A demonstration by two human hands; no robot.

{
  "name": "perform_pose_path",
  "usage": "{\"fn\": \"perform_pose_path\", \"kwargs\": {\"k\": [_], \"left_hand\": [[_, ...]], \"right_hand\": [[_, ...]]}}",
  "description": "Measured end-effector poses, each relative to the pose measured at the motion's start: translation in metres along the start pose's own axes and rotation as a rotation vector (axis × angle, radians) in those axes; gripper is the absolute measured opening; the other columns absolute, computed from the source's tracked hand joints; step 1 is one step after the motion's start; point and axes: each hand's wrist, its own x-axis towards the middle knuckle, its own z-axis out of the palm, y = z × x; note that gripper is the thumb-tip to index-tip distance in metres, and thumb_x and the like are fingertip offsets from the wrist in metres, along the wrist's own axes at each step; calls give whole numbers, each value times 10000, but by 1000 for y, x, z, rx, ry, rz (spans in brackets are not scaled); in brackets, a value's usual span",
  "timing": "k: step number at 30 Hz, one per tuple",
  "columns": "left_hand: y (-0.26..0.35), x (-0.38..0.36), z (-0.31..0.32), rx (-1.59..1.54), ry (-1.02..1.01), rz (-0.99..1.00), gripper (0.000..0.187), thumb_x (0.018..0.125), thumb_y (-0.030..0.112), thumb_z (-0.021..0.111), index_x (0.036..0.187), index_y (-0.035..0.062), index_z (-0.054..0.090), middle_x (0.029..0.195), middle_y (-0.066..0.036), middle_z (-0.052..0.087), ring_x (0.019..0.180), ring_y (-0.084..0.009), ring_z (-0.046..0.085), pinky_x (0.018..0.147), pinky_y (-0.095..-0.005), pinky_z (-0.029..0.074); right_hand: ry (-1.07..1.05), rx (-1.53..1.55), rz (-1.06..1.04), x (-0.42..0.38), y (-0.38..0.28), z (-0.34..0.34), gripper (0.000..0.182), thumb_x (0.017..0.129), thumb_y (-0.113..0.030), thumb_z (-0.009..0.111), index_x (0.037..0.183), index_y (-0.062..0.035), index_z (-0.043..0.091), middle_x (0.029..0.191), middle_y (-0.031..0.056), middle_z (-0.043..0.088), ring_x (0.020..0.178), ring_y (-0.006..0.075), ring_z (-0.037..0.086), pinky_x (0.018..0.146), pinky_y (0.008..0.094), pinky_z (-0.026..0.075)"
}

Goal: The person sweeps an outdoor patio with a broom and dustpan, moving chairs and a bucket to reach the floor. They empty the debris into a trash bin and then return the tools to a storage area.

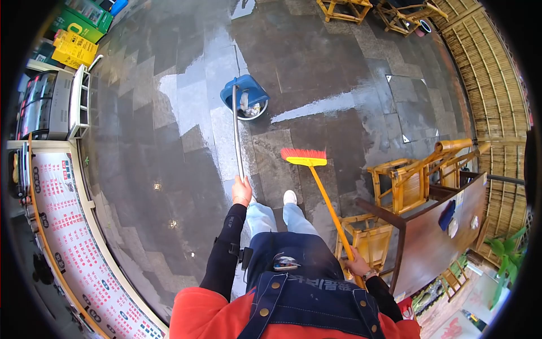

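My left hand [241, 191] is closed round the metal handle of a blue dustpan [248, 89]. The dustpan rests at a round white-rimmed bin [252, 116], and pale litter shows in them. The exact position of the litter, in the pan or in the bin, I cannot tell. Lower right, my right hand [357, 264] grips the orange pole of a broom [305, 157], which has a yellow head and red bristles. The broom head is right of the bin and nearer to me, over the dark tiled floor [226, 148].
Bamboo chairs [409, 183] and a brown table [440, 231] stand at the right. More bamboo stools [345, 10] are at the top. A counter with a printed menu [79, 243] curves along the left, below a white rack [80, 101]. Wet patches shine on the floor.
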Motion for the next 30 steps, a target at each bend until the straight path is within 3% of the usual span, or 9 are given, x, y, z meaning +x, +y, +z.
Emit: {"fn": "perform_pose_path", "kwargs": {"k": [3, 11, 21, 30], "left_hand": [[-7, -10, 6, 34, -36, -84, 276, 802, 284, 410, 894, 24, 405, 708, -259, 533, 693, -429, 502, 619, -484, 390], [-10, -22, 18, 77, -16, -20, 263, 803, 299, 396, 856, 41, 380, 663, -253, 533, 643, -434, 503, 572, -491, 390], [-48, -45, 41, 93, -38, -38, 266, 809, 313, 382, 878, 58, 355, 652, -254, 530, 636, -424, 510, 563, -495, 386], [-50, -45, 46, 114, -61, -34, 270, 816, 324, 361, 866, 59, 357, 661, -233, 542, 643, -409, 518, 569, -487, 394]], "right_hand": [[-14, -32, -66, -6, -15, -4, 645, 695, -56, 501, 1250, -80, 174, 562, 65, 488, 344, 124, 431, 332, 254, 360], [35, -112, -146, 15, -26, 5, 606, 684, -81, 486, 1233, -102, 231, 646, 100, 522, 367, 140, 466, 357, 260, 393], [35, -116, -81, 23, -7, 9, 630, 670, -79, 481, 1244, -106, 223, 639, 109, 525, 383, 151, 484, 372, 266, 405], [40, -9, 74, 16, 22, 9, 645, 672, -45, 478, 1251, -107, 203, 548, 58, 486, 367, 133, 457, 358, 265, 385]]}}
